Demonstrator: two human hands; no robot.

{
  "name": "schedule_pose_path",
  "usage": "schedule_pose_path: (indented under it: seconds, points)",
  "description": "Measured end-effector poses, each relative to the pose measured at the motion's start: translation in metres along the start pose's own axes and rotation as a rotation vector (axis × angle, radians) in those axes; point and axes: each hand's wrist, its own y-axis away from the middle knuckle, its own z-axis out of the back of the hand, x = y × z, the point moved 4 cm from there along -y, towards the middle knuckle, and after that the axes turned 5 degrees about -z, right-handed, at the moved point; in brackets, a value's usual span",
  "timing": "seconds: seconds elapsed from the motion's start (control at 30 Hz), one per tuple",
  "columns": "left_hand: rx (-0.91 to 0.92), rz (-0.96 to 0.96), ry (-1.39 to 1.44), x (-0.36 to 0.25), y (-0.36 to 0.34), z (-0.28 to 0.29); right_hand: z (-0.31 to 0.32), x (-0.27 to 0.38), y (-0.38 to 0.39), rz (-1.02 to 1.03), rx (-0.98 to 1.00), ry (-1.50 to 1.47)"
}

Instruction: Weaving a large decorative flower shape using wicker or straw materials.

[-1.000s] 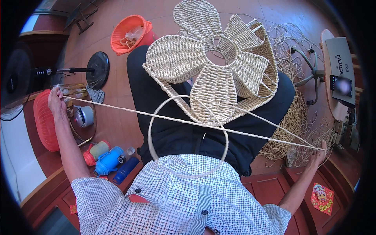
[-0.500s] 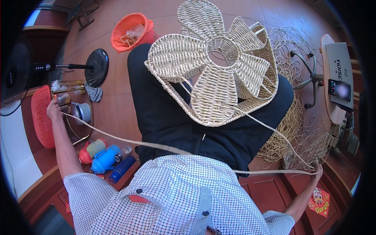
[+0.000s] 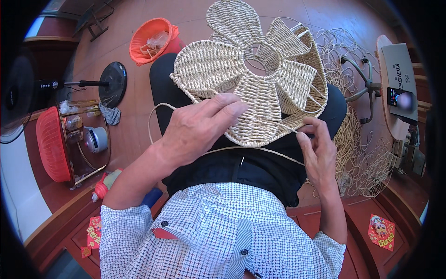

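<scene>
Centrally, toward the top of the frame: woven piece (image 3: 258, 104), flower-shaped on its upper face, set across both thighs of the dark trousers (image 3: 276, 174), apparently to use the lap as a raised, steady rest within reach of both hands. Petals uppermost, round opening in the middle, curved rim (image 3: 258, 142) nearest the body; orientation likely chosen for access to that edge.

At the lower left of the piece: left hand (image 3: 202, 125), back uppermost, placed over the edge beside the lower petal, probably as a steady. Fingertips partly hidden; grip on weave or strand not determinable.

At the lower right: right hand (image 3: 319, 151), fingers bent, thumb and index finger pinched on cord (image 3: 260, 149) just beside the rim, presumably for fine control. Slack length across the lap; loop at left, beyond the left wrist.

Farther right: tangled cord heap (image 3: 346, 146) on the floor, plausibly as supply within reach. Upper right: phone (image 3: 400, 100) against a box (image 3: 397, 63), screen visible. Upper left: lined bin (image 3: 145, 39), scraps inside, near the left knee, convenient for waste.
</scene>
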Motion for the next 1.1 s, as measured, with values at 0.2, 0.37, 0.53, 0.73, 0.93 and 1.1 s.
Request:
schedule_pose_path:
  seconds: [0.2, 0.37, 0.53, 0.73, 0.93, 1.1]
  points:
    - [-0.001, 0.161, 0.018, 0.020, 0.017, -0.003, -0.013, -0.012, -0.006, -0.123, -0.001, -0.272]
    - [0.024, 0.338, 0.154, 0.020, 0.016, -0.001, 0.026, -0.055, -0.018, -0.270, -0.244, -0.615]
    - [0.130, 0.394, 0.185, 0.022, 0.011, 0.002, 0.088, -0.113, -0.024, -0.288, -0.455, -0.619]
    - [0.107, 0.330, 0.153, 0.019, 0.009, 0.002, 0.077, -0.145, -0.030, -0.082, -0.364, -0.278]
    - [0.160, 0.434, 0.074, 0.003, 0.012, -0.004, 0.055, -0.022, -0.008, 0.000, -0.386, 0.207]
    - [0.243, 0.611, 0.231, 0.006, 0.010, -0.015, -0.009, 0.001, 0.000, 0.217, -0.133, 0.086]
